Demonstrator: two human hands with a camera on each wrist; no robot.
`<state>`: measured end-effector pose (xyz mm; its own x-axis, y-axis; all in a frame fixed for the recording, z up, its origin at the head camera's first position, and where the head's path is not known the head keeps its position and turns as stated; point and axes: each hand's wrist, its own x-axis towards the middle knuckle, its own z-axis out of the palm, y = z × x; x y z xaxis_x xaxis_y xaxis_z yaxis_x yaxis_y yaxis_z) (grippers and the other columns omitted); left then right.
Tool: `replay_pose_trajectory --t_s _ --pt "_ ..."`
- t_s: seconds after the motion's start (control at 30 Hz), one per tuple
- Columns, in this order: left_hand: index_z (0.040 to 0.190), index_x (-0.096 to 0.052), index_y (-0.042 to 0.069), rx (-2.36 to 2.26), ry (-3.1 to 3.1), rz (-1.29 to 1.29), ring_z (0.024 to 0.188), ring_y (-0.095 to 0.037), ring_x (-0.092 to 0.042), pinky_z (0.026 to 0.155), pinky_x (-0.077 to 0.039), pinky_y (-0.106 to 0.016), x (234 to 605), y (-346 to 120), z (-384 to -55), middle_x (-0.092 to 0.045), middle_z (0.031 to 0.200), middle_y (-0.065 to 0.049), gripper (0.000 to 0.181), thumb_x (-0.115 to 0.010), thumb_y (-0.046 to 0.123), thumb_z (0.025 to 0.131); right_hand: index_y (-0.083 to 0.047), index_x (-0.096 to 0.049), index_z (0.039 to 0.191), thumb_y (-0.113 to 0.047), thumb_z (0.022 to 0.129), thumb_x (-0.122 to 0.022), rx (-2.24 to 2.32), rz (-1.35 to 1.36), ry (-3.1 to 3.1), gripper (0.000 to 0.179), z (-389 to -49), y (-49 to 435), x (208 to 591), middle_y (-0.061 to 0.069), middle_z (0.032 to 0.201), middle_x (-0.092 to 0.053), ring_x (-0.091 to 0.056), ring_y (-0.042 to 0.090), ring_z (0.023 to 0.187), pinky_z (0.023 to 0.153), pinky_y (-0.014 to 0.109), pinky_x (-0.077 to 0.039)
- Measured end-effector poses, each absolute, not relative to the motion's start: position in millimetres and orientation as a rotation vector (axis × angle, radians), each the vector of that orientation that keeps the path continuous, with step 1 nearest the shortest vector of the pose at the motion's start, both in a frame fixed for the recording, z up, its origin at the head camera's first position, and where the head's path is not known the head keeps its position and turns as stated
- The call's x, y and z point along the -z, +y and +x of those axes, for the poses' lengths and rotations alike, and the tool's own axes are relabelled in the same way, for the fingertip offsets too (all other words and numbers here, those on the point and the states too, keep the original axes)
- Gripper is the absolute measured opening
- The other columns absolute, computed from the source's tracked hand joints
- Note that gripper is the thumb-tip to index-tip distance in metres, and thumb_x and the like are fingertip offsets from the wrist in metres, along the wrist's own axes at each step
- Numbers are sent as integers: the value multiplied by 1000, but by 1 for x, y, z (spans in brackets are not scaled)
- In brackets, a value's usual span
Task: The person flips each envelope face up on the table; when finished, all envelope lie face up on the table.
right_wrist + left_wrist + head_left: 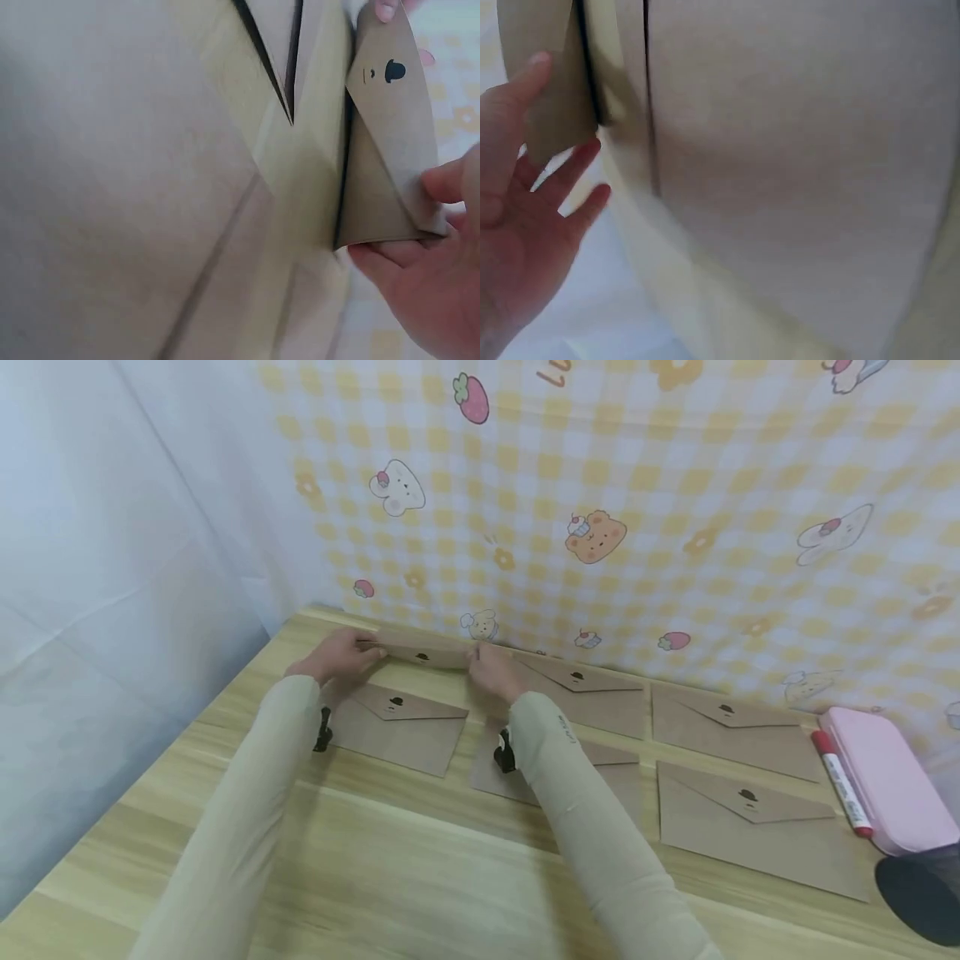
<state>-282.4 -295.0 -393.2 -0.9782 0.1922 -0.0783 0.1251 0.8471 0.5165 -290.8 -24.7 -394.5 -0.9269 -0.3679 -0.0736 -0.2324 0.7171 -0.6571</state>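
Note:
A brown paper envelope [442, 652] with a small black hat print is held by its two ends at the back left of the table. My left hand [337, 656] pinches the left end, with the thumb on the near face and fingers behind, as the left wrist view shows. At the other end my right hand [497, 672] grips the corner between thumb and fingers. In the right wrist view the held envelope [386, 157] stands tilted up and bows slightly. Below my left hand lies a flat envelope [397, 739]; my right forearm partly covers another envelope [491, 777].
More envelopes lie flap up to the right: one at back middle [611, 706], one at back right [697, 731], one at front right [712, 822]. A red-capped marker [843, 785] lies beside a pink case [892, 777]. A dark rounded object [918, 897] sits near the right edge. A checked curtain [637, 468] hangs behind the table.

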Motion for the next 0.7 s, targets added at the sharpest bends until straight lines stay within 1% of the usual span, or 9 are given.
replay_pose_trajectory --t_s 0.07,0.13,0.2,0.27,0.3,0.37,0.43,0.6,0.7 --pt "117 -58 -6 -919 2877 126 117 -39 -47 97 -36 -50 395 -299 -280 -53 125 -25 40 -56 28 94 -1 -46 107 -31 99 -43 1196 -336 2668 30 -290 -21 398 9 83 -51 -46 17 65 59 29 -43" --pt "117 -53 -8 -1007 2858 31 117 -40 -45 97 -36 -50 394 -301 -278 -50 126 -26 48 -59 33 92 -3 -43 99 -34 95 -52 1383 -196 2639 33 -289 -18 402 6 78 -46 -40 14 59 55 26 -39" --pt "116 -45 -10 -1066 2840 -40 108 -38 -47 91 -40 -47 393 -300 -277 -49 119 -27 56 -61 37 90 -3 -43 83 -32 92 -58 1516 -128 2637 34 -289 -17 405 3 67 -40 -33 12 53 49 24 -33" --pt "98 -45 -6 -1134 2829 -94 84 -29 -52 75 -45 -38 392 -298 -278 -52 94 -19 52 -64 40 86 -5 -40 68 -30 90 -61 1590 -95 2657 39 -290 -16 405 0 58 -34 -29 11 48 45 23 -28" --pt "88 -43 -3 -1190 2816 -129 72 -23 -49 65 -44 -33 392 -297 -278 -50 82 -13 49 -66 41 84 -7 -39 63 -30 90 -61 1599 -89 2677 42 -290 -16 405 -1 54 -33 -28 10 46 43 23 -27" --pt "73 -38 4 -1286 2817 -186 53 -14 -36 51 -35 -27 393 -297 -278 -39 63 -2 51 -70 42 81 -11 -33 54 -31 90 -61 1608 -86 2710 50 -290 -17 405 -3 46 -27 -24 9 40 39 22 -23" --pt "68 -31 10 -1368 2836 -242 50 -10 -31 49 -31 -25 395 -297 -277 -33 58 2 54 -72 43 79 -11 -34 51 -33 90 -61 1620 -84 2732 52 -290 -18 404 -4 44 -27 -24 9 39 37 22 -23" --pt "70 -37 9 -1453 2893 -340 58 -14 -36 59 -35 -29 400 -296 -271 -38 63 1 54 -72 50 75 -10 -34 46 -33 90 -60 1659 -101 2748 56 -288 -20 401 -3 41 -25 -21 10 37 36 23 -20" --pt "58 -38 9 -1480 2886 -349 49 -13 -33 53 -35 -29 402 -295 -274 -34 49 3 57 -73 51 73 -9 -36 44 -32 92 -58 1655 -113 2768 57 -287 -19 399 -2 41 -26 -21 10 37 37 23 -21"
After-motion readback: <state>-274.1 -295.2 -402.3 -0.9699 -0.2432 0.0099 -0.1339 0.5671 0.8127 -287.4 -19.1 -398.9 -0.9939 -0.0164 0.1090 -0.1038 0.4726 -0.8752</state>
